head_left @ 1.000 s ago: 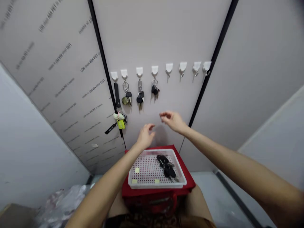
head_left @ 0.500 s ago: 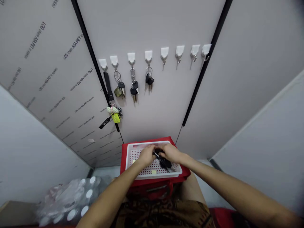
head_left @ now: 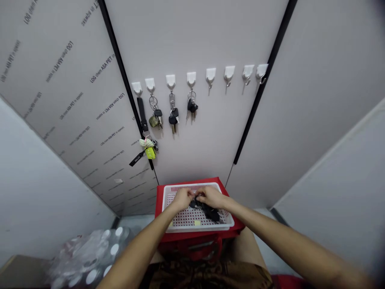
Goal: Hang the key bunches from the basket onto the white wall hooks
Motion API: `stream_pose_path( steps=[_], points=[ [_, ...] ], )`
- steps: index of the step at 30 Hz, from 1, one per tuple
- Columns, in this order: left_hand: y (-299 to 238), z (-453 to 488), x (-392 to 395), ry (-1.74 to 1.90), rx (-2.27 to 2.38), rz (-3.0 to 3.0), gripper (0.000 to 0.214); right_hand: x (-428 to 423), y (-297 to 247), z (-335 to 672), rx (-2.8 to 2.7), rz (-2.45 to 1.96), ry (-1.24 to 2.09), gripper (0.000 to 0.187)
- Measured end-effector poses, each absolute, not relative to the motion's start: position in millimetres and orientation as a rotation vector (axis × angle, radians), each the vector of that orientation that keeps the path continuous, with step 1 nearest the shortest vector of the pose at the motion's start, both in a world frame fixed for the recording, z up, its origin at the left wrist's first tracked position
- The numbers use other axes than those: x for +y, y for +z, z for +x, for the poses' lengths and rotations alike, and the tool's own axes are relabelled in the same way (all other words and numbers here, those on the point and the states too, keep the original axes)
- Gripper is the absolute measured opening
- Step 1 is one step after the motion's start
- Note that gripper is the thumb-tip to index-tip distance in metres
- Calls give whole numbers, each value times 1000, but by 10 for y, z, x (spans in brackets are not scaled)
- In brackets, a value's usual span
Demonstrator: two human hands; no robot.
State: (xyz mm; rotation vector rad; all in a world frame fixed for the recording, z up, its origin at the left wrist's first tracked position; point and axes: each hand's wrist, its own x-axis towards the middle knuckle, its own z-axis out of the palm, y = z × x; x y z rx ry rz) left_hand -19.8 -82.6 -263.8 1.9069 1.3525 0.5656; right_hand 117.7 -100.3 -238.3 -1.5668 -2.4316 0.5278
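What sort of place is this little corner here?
Probably a cramped storage nook used for keeping keys: white stick-on hooks hold hanging keys, a white plastic basket holds more, and shrink-wrapped bottles sit nearby.

**Keys, under the hands:** we log glossy black car keys [head_left: 209, 211] beneath the left hand [head_left: 182, 199] and right hand [head_left: 213, 196].
**Basket, around the hands:** we see a white basket [head_left: 198, 229] with a grid of red dots.
**Under it:** we note a solid red bag [head_left: 159, 204].
**Nearer us:** we record brown-and-black patterned cloth [head_left: 207, 277].
**Far left of the hands:** we mark a lime-yellow key fob [head_left: 150, 153].
**Farther left:** we note a grey panel [head_left: 75, 120] with rows of dark lettering.
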Motion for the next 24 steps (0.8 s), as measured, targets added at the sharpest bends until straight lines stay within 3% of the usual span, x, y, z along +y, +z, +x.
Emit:
stream_pose_path(
  steps=[13,18,24],
  points=[
    [-1730,-143,-625,838,984,1494,4,-885,-1861,1199,-1815,-1166,864,16],
    [-1296,31,-484,1120,981,1647,2,-739,-1321,1275,-1685,-1191,741,16],
    [-761,242,-336,1342,886,1916,22,-439,-495,1420,-1481,-1092,527,13]
  ],
)
